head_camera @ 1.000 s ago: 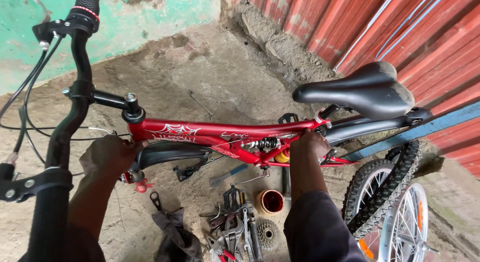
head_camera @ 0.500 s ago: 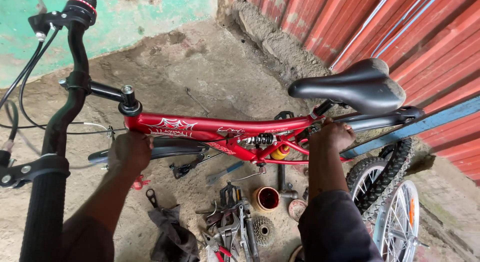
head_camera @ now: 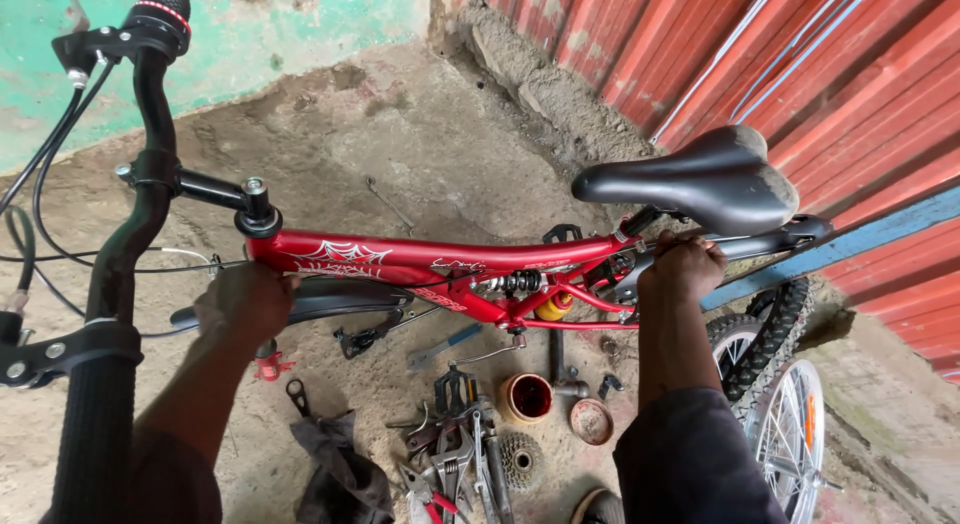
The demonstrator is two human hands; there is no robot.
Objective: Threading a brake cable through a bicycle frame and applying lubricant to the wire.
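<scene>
Frame (head_camera: 420, 259) of red bicycle lengthwise left-right, handlebar leftward, left hand (head_camera: 245, 299) and right hand (head_camera: 680, 269) each with grip clamped around it.

I take this for a makeshift bicycle repair spot set up outdoors. A red bicycle frame (head_camera: 420, 264) stands over a bare concrete floor (head_camera: 400, 134), with pliers and wrenches (head_camera: 450, 464), a sprocket cluster (head_camera: 520, 459) and a dark rag (head_camera: 340, 474) lying loose on it. A red corrugated metal wall (head_camera: 800, 74) and a flaking green wall (head_camera: 270, 24) close the corner.
</scene>
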